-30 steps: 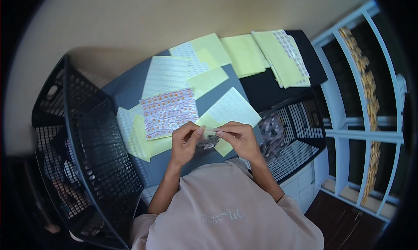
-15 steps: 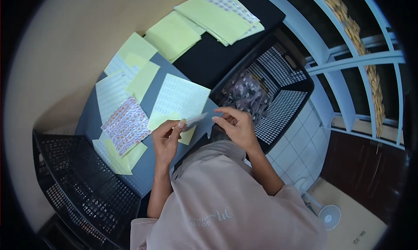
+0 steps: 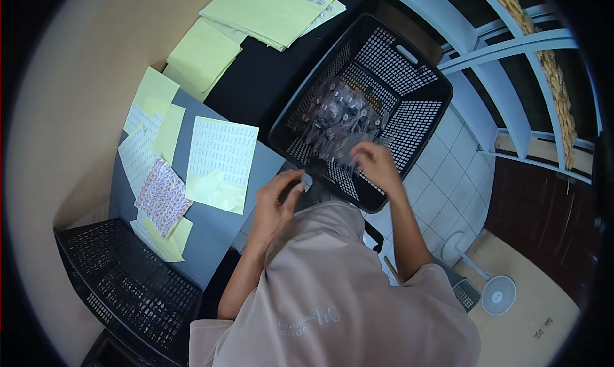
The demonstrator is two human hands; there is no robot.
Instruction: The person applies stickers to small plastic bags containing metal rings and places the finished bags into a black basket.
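Note:
My right hand (image 3: 378, 167) is over the near part of a black plastic basket (image 3: 419, 79), its fingers curled and slightly blurred. A hazy clear plastic packet seems to be at its fingertips, hard to tell from the heap of small clear packets (image 3: 342, 117) below. My left hand (image 3: 280, 199) is near the basket's close corner, thumb and fingers bent and apart, with nothing plainly between them. To its left, a white label sheet (image 3: 224, 151) with rows of small print lies on the grey table (image 3: 256, 168); yellow backing shows at its lower end.
A sheet of round orange-and-purple stickers (image 3: 163, 197) and more label sheets (image 3: 137, 152) lie on the table's left. Yellow-backed sheets (image 3: 272, 12) are stacked on a black surface. Another black basket (image 3: 121, 264) stands lower left. A white fan (image 3: 497, 295) is at lower right.
The small packet has left my left hand, whose fingers have parted. My right hand has moved right, over the basket. The view has turned toward the basket, so the table appears further left.

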